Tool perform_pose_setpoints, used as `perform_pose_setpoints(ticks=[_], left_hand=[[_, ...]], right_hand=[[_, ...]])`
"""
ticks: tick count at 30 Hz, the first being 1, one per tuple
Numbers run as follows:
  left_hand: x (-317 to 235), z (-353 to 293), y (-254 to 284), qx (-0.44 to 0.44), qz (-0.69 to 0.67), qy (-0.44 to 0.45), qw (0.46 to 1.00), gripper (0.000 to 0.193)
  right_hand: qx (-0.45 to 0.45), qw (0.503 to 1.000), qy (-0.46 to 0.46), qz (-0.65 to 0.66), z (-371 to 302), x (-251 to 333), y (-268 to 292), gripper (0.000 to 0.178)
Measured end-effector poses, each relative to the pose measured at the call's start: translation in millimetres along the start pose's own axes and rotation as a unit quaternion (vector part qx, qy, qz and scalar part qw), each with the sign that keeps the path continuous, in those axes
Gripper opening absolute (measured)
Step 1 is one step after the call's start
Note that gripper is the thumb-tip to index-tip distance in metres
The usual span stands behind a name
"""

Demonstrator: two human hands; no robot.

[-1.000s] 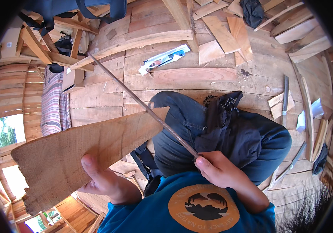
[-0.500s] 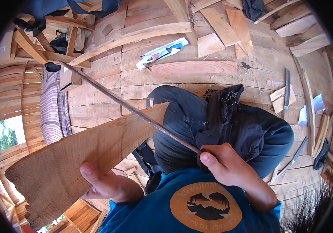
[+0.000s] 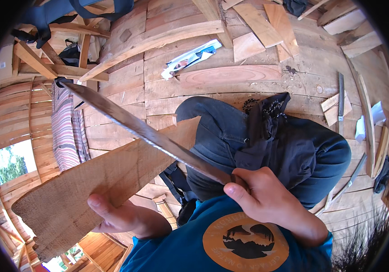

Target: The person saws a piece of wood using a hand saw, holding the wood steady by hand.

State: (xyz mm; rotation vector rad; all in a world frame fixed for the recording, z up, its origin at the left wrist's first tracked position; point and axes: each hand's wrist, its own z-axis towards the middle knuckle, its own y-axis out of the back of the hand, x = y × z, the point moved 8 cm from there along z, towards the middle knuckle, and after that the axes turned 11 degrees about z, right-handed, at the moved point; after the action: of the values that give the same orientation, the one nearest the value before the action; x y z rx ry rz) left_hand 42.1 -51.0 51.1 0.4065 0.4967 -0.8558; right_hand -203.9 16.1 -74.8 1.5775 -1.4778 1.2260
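One rough board (image 3: 74, 204) slants out to the left. Long knife (image 3: 126, 124) crosses over its narrow end, near the left knee (image 3: 203, 109); can't tell if touching. Left hand (image 3: 124, 217) grasps the board's near edge; right hand (image 3: 267, 195) clenched on knife.

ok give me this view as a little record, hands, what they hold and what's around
left hand: grips a wooden board, thumb on the upper face
right hand: closed around the near end of a long blade
crossing: the long blade passes over the wooden board in view; contact cannot be told
legs: dark trousers, a dark cloth lying over them
floor: wooden planks, with a white-and-blue packet and loose wood pieces ahead
far left: striped cloth
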Motion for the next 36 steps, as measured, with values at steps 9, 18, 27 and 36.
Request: perform_pose_setpoints(ticks=[9,18,27,36], left_hand=[[3.2,-2.2,7.7,-0.006,-0.025,0.002,1.0,0.057],[12.5,-0.4,24.9,0.005,-0.041,0.0,0.999,0.054],[9.1,-6.3,21.9,0.002,-0.034,0.02,0.999,0.05],[8.8,-6.3,19.6,0.03,-0.019,0.033,0.999,0.03]], right_hand=[[0.008,0.999,0.013,0.036,5.3,-6.2,-10.6,0.053],[-0.019,1.0,0.009,-0.008,10.6,-9.8,-6.3,0.054],[-0.035,0.999,-0.009,-0.009,9.1,-25.2,-5.4,0.05],[-0.175,0.913,0.143,-0.34,14.4,-14.3,11.4,0.051]])
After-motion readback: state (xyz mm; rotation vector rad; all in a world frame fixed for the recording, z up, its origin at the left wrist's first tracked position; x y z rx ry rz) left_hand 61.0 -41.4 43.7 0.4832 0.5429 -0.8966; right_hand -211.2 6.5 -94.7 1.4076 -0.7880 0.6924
